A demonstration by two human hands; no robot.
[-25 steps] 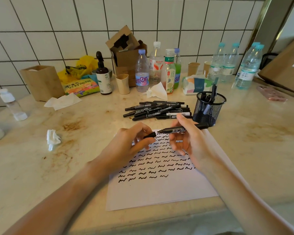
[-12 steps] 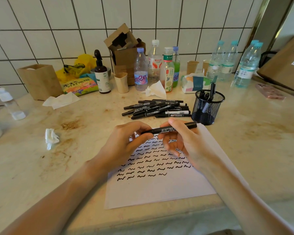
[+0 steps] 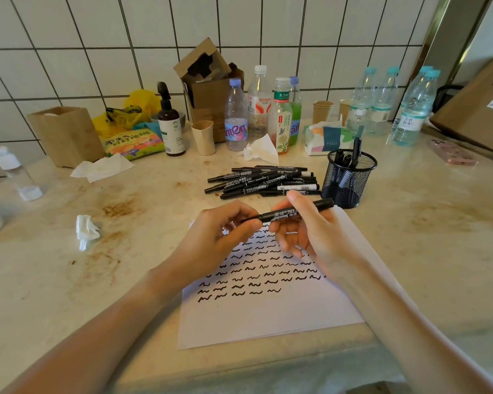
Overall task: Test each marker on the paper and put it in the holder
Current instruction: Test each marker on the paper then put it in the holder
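A black marker [image 3: 285,214] lies level in the air above the white paper [image 3: 268,317], which carries several rows of black squiggles. My right hand [image 3: 316,237] grips the marker's barrel. My left hand [image 3: 219,240] pinches its left end, where the cap sits on the tip. A pile of several black markers [image 3: 262,182] lies on the counter just beyond the paper. To the right of the pile stands the black mesh holder [image 3: 345,191] with a few markers upright in it.
Along the tiled wall stand several bottles [image 3: 235,118], a paper cup [image 3: 203,137], a tissue box [image 3: 326,137] and cardboard boxes [image 3: 208,89]. A crumpled tissue [image 3: 86,230] lies at the left, a pink phone [image 3: 453,152] at the right. The counter's front edge runs just below the paper.
A second ago my left hand held the cap apart from the marker's tip. The cap has since gone onto the marker, and both hands have risen slightly toward the pile.
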